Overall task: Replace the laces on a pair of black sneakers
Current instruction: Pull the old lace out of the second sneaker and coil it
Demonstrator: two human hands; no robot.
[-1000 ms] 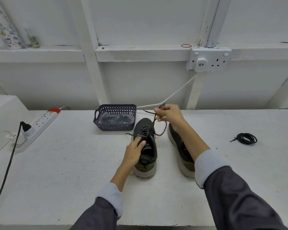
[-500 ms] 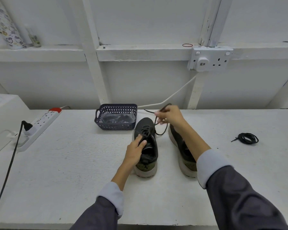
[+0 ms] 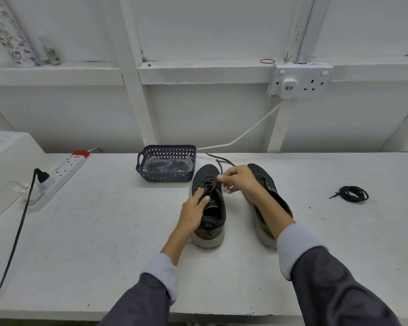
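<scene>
Lower now, the right hand (image 3: pixel 239 182) has dropped to the left shoe (image 3: pixel 210 208) at centre frame, pinching its lace (image 3: pixel 219 165). Both shoes stand on the table (image 3: pixel 104 231), the right shoe (image 3: pixel 263 178) under the forearm. A basket (image 3: pixel 166 176) sits just above them. The left hand (image 3: pixel 193 208) rests on the left shoe with its fingers fairly straight. A spare lace (image 3: pixel 351 194) lies coiled at the right.

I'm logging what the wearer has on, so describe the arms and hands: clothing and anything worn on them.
The left sleeve and right sleeve are plain dark grey. Each ends in a pale blue-grey cuff: left cuff, right cuff. The left hand and right hand are bare: no gloves, and no ring, watch or marking shows.
</scene>
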